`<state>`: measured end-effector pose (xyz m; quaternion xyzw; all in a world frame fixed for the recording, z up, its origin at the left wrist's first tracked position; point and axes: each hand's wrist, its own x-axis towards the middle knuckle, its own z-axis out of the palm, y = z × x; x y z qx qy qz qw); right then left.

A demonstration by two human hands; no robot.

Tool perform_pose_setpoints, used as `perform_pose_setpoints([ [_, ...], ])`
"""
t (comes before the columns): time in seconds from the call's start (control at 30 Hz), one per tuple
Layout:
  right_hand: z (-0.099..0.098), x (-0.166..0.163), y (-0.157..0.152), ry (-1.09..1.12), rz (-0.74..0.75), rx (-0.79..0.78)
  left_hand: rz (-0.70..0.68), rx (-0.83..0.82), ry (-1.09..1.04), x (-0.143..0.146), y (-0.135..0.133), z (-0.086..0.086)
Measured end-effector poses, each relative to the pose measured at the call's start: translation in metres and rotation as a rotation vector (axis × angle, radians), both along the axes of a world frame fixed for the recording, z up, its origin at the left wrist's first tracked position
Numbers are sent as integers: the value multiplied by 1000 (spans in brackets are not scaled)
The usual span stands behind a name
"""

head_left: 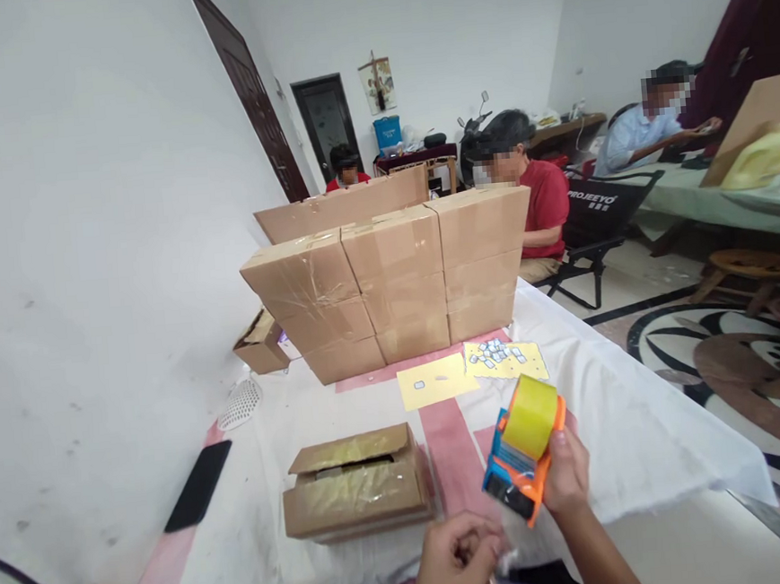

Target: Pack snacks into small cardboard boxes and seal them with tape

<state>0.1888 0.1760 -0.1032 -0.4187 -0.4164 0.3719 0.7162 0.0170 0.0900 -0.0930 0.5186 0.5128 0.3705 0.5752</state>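
Note:
My right hand (pixel 567 476) grips an orange and blue tape dispenser (pixel 513 485) loaded with a yellow-looking roll of packing tape (pixel 533 416). Just to its left, my left hand (pixel 456 564) is closed in a pinch on a clear strip of tape (pixel 503 571). Whether that strip still joins the roll, I cannot tell. In front of me, left of both hands and apart from them, lies a small cardboard box (pixel 353 506). Tape covers its front and top flap, and a dark gap shows along its top.
Several cardboard boxes (pixel 402 277) form a stacked wall across the table. Yellow sheets (pixel 431 395), one bearing small pale pieces (pixel 496 352), lie before it. Left are a black phone-like slab (pixel 198 485), a white perforated item (pixel 240 404) and another box (pixel 259 343). People sit beyond.

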Motion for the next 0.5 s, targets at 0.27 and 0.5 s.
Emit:
perform_pose_setpoints([
  [0.27, 17, 24, 15, -587, -221, 533, -179, -229, -126, -9, 0, -9],
  [0.5, 18, 14, 8, -201, -135, 192, -122, -224, -147, -8, -5, -16],
])
